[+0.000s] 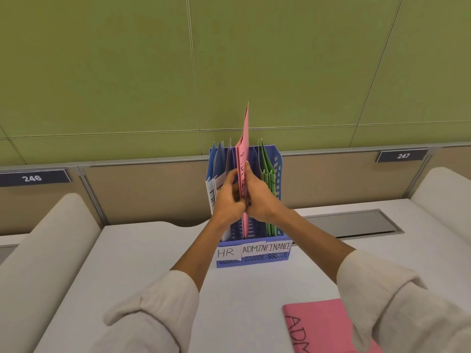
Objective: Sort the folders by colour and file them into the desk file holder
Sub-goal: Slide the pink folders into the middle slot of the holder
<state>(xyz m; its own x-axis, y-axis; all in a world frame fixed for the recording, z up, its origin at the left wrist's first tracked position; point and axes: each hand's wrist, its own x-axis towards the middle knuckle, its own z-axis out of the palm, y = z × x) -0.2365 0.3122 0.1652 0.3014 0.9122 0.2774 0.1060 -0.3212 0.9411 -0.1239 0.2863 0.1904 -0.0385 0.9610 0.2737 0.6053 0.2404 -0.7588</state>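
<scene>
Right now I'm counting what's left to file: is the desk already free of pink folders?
No: a pink folder marked ADM lies flat on the desk, near the right sleeve, outside the file holder.

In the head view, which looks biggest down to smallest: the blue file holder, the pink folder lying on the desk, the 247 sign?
1. blue file holder
2. pink folder on the desk, cropped and nearer the camera, so unsure against the holder
3. 247 sign

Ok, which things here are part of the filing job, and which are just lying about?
Job:
- pink folder held by left hand and right hand, in the ADMIN slot
- blue file holder
- blue folders, green folders
- second pink folder on the desk

Lying about:
- number plates 246 and 247
- cable hatch
</scene>
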